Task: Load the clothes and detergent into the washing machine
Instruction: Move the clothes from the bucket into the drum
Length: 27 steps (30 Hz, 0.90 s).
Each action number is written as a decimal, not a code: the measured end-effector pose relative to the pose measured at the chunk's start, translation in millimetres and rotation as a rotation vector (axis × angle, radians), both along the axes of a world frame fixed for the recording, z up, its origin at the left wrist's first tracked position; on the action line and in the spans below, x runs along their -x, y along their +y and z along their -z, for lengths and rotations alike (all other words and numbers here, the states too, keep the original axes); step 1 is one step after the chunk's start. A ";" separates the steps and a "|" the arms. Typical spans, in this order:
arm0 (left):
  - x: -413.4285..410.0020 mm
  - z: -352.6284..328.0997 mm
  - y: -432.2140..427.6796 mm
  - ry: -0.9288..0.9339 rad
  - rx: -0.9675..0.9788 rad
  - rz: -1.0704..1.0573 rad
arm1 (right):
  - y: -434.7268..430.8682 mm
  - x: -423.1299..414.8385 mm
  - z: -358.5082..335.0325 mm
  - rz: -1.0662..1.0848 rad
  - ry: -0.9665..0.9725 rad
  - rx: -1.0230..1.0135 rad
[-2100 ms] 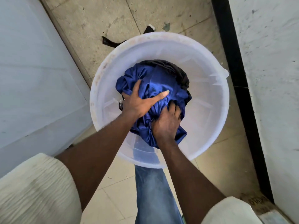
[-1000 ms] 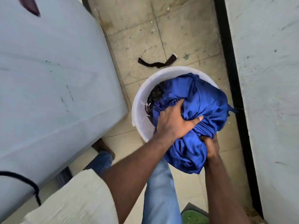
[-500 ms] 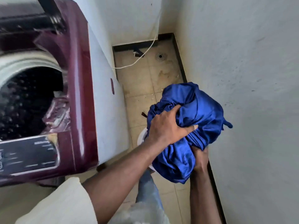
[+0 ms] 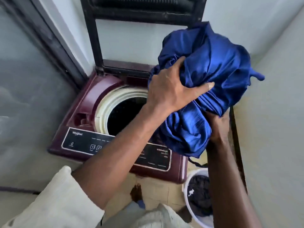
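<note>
The blue cloth bundle point(image 4: 207, 89), half a second ago beside the washing machine point(image 4: 85, 102), is now above its right edge, gripped from above by the left hand point(image 4: 172, 92) and from beneath by the right hand point(image 4: 217, 125). Its lid stands open against the wall. Below the right hand, the white bucket point(image 4: 186, 191) holding dark clothes is partly hidden.

The bundled cloth point(image 4: 213, 83) is a shiny royal blue, plain, no print. The washing machine point(image 4: 92, 94) top is deep maroon with a cream ring round a black drum, plus a black control panel point(image 4: 82, 140) with white lettering. White bucket point(image 4: 187, 199) holds dark clothes point(image 4: 199, 195). Sleeve point(image 4: 54, 203) is off-white, floor point(image 4: 158, 193) tiles beige.
</note>
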<state>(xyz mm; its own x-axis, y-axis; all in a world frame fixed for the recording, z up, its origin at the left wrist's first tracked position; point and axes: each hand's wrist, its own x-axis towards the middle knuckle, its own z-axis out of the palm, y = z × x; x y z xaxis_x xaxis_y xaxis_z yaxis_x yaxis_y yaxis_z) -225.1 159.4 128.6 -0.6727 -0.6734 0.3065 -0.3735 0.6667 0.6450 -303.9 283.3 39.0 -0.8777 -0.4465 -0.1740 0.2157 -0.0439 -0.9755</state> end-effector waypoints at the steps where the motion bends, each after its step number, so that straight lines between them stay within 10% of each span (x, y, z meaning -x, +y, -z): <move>1: -13.7 -4.3 -15.9 0.045 0.003 -0.040 | -18.6 -7.6 -6.5 -0.001 0.053 0.011; 6: -65.5 30.0 -93.7 -0.015 -0.176 -0.146 | -96.8 -42.5 23.0 -0.094 0.151 0.049; 12: -103.6 111.4 -150.8 -0.904 -0.583 -0.158 | -119.8 -51.8 83.6 -0.350 0.117 -0.544; 27: -11.3 137.7 -101.0 -0.716 -0.232 0.113 | -68.2 -24.1 77.5 -0.074 0.046 -0.355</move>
